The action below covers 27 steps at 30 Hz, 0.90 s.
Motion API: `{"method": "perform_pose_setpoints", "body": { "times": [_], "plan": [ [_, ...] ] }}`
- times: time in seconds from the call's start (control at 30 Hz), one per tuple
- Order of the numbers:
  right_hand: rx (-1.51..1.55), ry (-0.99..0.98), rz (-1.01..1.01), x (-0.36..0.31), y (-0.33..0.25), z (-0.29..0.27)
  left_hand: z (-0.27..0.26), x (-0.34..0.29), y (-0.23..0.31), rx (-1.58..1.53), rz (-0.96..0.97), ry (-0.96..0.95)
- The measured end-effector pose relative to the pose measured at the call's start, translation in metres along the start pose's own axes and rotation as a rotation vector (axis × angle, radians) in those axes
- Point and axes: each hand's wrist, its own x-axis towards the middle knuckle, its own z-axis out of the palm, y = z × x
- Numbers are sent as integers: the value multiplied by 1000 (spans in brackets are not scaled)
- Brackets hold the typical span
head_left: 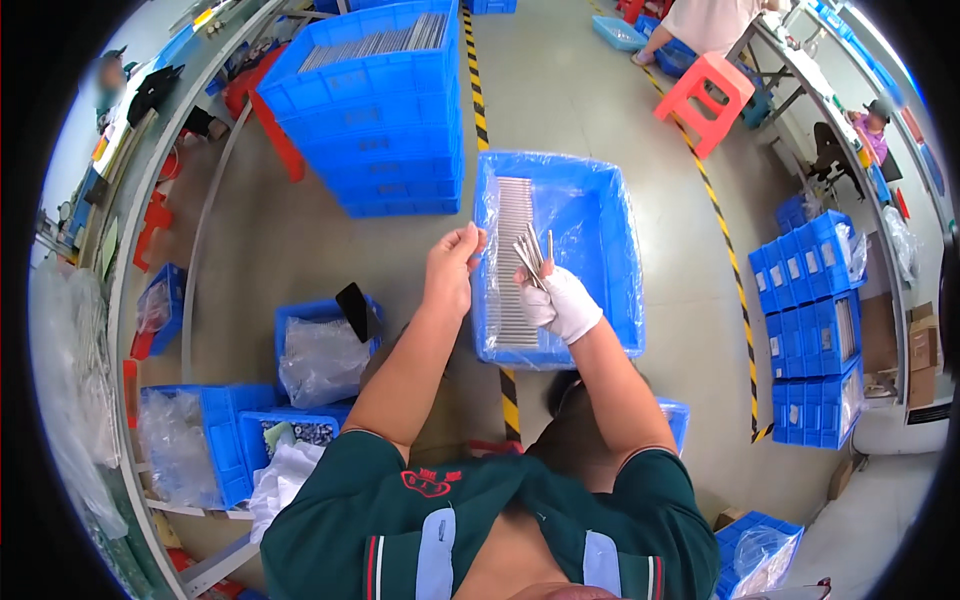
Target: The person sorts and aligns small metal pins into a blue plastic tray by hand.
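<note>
A blue plastic bin (622,270) lined with clear film is in front of me. Along its left side runs a row of thin metal rods (516,305), laid side by side. My right hand (565,305), in a white glove, is closed round a loose bunch of metal rods (530,252) above the bin, their ends fanning out. At the bin's left rim is my bare left hand (455,265), with thumb and fingers pinched together. Whether it grips the film or something small cannot be made out.
A tall stack of blue crates (375,130), rods in the top one, stands ahead left. A red stool (705,100) is at the far right. Several blue bins (815,330) are piled on the right; others (215,440) sit at lower left. Other people work at side benches.
</note>
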Motion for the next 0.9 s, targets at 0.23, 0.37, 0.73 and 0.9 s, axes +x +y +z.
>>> {"method": "perform_pose_setpoints", "body": {
  "times": [0.23, 0.37, 0.73, 0.9],
  "plan": [
    [-18, 82, -267, 8, 0, 23, -2, 1, -58, -309, -194, -133],
    [-389, 273, -591, 8, 7, 31, 40, -21, -46, -531, -475, -78],
    [-256, 451, -742, 24, -5, 45, 53, -18, -47, -577, -546, -52],
    [-233, 394, -791, 24, 4, 38, 63, -34, -32, -476, -551, -15]
  ]
}}
